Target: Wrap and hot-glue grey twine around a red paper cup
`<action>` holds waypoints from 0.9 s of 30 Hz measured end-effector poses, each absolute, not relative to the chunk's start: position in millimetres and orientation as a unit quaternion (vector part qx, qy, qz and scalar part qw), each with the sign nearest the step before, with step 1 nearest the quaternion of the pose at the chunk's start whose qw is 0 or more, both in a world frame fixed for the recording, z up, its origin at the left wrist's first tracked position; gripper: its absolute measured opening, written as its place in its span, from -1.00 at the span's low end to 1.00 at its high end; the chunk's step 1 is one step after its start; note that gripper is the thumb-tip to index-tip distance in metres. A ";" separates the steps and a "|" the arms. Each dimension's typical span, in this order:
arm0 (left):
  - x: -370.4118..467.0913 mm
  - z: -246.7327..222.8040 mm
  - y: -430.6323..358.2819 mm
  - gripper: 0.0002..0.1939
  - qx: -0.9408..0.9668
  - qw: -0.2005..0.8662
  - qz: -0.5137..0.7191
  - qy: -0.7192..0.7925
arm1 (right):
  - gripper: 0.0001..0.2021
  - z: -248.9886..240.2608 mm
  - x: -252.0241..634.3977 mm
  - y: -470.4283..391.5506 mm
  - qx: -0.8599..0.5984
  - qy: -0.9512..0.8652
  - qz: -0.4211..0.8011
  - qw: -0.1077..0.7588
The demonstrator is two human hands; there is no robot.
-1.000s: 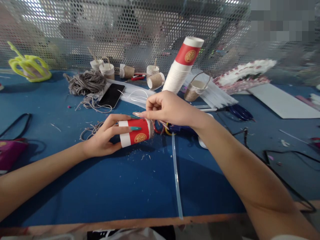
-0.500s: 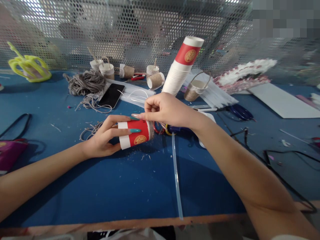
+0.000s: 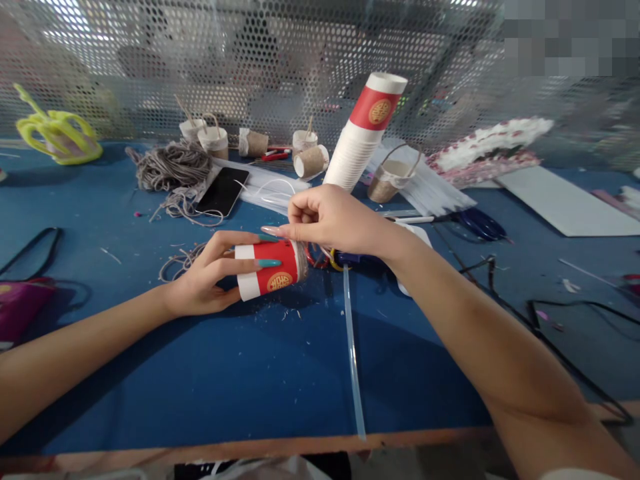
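My left hand is wrapped around a red and white paper cup lying on its side, marked with a gold round emblem. Grey-brown twine is wound in a band around the cup's right end. Over that end, my right hand is closed, with thumb and forefinger pressed at the twine; the strand between them is mostly hidden. Loose loops of the same twine lie behind my left hand. Just right of the cup are red-handled scissors and a blue glue gun, partly covered by my right wrist.
A clear glue stick points toward the front edge. Behind stand a leaning cup stack, a grey yarn bundle, a phone and several twine-covered cups. Black cables run along the right. A perforated metal screen closes the back.
The cup has turned very slightly in my left hand, its emblem a little lower. Both hands stay in nearly the same place.
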State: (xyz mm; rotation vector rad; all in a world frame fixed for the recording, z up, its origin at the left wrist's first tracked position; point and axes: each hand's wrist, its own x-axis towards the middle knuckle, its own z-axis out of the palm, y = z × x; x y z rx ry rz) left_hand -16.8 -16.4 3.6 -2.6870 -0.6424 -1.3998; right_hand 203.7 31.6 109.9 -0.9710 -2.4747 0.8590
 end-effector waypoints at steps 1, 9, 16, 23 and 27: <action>-16.5 4.0 -16.2 -0.63 -0.868 0.023 -0.453 -0.203 | -0.62 109.8 203.8 31.4 -0.342 -0.870 0.309 0.174; -16.5 3.9 -16.6 -0.59 -0.866 0.013 -0.457 -0.204 | -0.61 110.9 205.5 32.4 -0.339 -0.870 0.306 0.185; -17.8 2.5 -13.4 -0.53 -0.860 -0.040 -0.465 -0.207 | -0.61 102.8 205.9 38.5 -0.352 -0.850 0.323 0.223; -16.7 0.0 -10.4 -0.44 -0.809 -0.154 -0.507 -0.255 | -0.71 113.6 217.6 47.5 -0.463 -0.804 0.223 0.300; -18.5 -3.4 -7.4 -0.41 -0.774 -0.245 -0.515 -0.276 | -0.71 135.5 225.3 37.2 -0.401 -0.836 0.364 0.087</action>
